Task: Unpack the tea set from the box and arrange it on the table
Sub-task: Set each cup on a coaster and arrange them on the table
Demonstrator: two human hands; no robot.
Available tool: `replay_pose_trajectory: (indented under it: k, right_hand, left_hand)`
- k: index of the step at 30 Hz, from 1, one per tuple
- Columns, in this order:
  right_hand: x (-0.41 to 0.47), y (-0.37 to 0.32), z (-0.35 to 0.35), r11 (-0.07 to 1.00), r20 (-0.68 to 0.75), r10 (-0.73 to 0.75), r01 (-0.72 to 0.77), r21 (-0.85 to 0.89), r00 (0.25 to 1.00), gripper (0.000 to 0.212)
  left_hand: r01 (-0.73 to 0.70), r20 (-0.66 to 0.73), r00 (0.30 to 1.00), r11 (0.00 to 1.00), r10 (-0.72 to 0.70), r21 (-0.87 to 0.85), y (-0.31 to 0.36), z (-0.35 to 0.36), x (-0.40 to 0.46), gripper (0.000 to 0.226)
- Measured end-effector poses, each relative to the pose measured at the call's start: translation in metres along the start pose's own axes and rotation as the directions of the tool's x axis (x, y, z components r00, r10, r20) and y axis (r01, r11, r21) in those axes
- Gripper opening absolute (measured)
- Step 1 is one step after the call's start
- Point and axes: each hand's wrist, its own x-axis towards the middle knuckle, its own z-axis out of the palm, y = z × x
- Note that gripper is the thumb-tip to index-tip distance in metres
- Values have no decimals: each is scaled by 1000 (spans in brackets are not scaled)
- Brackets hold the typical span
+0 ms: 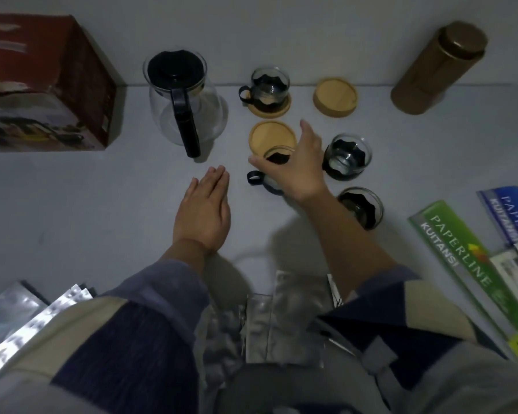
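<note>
A glass teapot (186,106) with a black lid and handle stands at the back of the white table (72,198). One glass cup (268,85) sits on a wooden coaster (281,110). A bare coaster (335,97) lies to its right, and another coaster (271,135) lies in front. My right hand (296,168) grips a glass cup (277,158) from above at the near edge of that front coaster. Two more cups (346,156) (361,207) stand to the right. My left hand (205,210) hovers flat, fingers together, holding nothing. The red box (45,85) stands at the back left.
A brown cylindrical tin (437,67) stands at the back right. Green and blue receipt books (461,258) lie at the right edge. Silver foil pouches (27,318) lie near my body at the left and centre.
</note>
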Motion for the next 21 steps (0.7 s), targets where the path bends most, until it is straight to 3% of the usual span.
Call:
replay_pose_trajectory:
  k: [5, 13, 21]
  right_hand:
    - [-16, 29, 22, 999, -87, 33, -33, -2, 996, 115]
    - [-13, 43, 32, 997, -177, 75, -73, 19, 981, 95]
    - [9, 27, 25, 997, -209, 28, -11, 79, 978, 92]
  left_hand:
    - [-2, -12, 1000, 1000, 2, -6, 4, 0, -2, 50]
    - [-2, -34, 999, 1000, 2, -13, 7, 1, 3, 51]
    - [-8, -32, 999, 1000, 7, -13, 5, 1, 13, 52]
